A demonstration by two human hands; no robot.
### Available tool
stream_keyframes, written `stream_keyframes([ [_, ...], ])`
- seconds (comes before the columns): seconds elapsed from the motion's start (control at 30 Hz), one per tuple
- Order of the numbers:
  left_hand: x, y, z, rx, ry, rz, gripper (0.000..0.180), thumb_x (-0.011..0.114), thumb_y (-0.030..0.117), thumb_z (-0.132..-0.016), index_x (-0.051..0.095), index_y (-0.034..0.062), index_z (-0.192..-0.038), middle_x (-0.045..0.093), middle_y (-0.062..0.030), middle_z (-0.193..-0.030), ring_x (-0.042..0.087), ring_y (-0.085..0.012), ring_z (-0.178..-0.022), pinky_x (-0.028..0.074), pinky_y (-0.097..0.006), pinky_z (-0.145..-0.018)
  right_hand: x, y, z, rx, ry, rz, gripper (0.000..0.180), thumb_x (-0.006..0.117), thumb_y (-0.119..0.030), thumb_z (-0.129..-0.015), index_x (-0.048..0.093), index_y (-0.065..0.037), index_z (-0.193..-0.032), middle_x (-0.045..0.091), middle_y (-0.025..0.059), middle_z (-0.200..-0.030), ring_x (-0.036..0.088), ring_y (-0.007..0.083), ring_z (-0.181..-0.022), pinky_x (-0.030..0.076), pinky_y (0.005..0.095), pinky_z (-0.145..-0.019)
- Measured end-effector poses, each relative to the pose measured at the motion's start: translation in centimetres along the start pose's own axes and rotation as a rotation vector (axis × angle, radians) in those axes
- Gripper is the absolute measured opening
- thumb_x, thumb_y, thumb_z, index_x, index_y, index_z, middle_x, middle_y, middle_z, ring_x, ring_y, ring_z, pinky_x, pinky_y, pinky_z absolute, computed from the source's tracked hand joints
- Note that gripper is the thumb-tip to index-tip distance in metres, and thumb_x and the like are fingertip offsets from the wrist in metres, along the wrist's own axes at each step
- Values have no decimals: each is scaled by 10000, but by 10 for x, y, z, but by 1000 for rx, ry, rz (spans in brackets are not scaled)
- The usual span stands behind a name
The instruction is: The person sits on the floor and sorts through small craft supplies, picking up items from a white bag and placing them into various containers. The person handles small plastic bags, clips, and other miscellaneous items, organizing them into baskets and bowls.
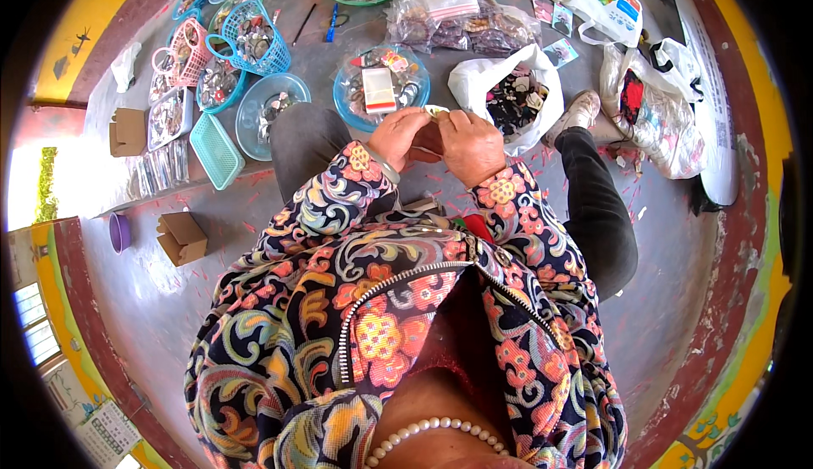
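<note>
My left hand and my right hand are raised close together in front of me, fingers curled in. Between their fingertips shows a small pale piece, mostly covered by the fingers, so its kind cannot be made out. Just beyond my left hand stands a blue basin of small mixed items, with a small white-and-orange box lying on top. Past my right hand, a white plastic bag gapes wide, full of dark and pale small pieces.
Baskets, including a blue one and a pink one, cluster at the left near a teal tray. Cardboard boxes and a purple cup lie lower left. Clear bags are piled behind; a stuffed bag sits right.
</note>
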State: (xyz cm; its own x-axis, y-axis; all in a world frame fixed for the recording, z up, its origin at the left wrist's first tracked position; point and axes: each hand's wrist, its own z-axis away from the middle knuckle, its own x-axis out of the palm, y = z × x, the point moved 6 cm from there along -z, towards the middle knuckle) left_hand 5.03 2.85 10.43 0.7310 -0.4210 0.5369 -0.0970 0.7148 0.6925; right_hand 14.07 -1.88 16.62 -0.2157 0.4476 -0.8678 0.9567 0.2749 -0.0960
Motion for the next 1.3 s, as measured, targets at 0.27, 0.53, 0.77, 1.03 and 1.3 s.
stream_keyframes([
  [0.27,-21,5,-6,18,-78,1,273,470,300,-864,546,43,-916,602,-102,-747,599,-196,-677,494,-296,-564,-11,-7,-3,-45,77,-67,232,532,-108,-664,555,-17,-876,485,47,-714,538,192,-652,457,297,-546],
  [0.53,-24,15,2,-64,-147,-72,244,495,284,-856,556,49,-875,582,-72,-699,579,-143,-582,492,-237,-501,-8,0,-4,56,104,-304,242,597,-73,-656,577,-48,-896,556,73,-753,571,227,-679,471,323,-581],
  [0.77,-17,13,1,49,-97,-122,228,466,252,-879,556,43,-867,578,-67,-686,580,-137,-572,490,-233,-503,17,20,-2,409,-125,-939,187,588,-116,-752,613,-22,-912,599,120,-766,589,240,-672,462,291,-620],
  [1.03,4,23,12,386,-106,-669,227,375,191,-921,495,18,-837,533,-27,-625,546,-99,-552,455,-215,-481,32,28,6,646,-166,-1325,191,570,-144,-812,619,14,-905,609,113,-748,578,164,-681,449,257,-652],
  [1.3,12,39,22,680,-75,-962,162,420,112,-875,481,1,-774,509,-71,-617,493,-164,-479,383,-271,-456,-10,6,-8,356,58,-553,105,528,-123,-804,565,-28,-831,576,136,-743,559,326,-647,445,379,-539],
])
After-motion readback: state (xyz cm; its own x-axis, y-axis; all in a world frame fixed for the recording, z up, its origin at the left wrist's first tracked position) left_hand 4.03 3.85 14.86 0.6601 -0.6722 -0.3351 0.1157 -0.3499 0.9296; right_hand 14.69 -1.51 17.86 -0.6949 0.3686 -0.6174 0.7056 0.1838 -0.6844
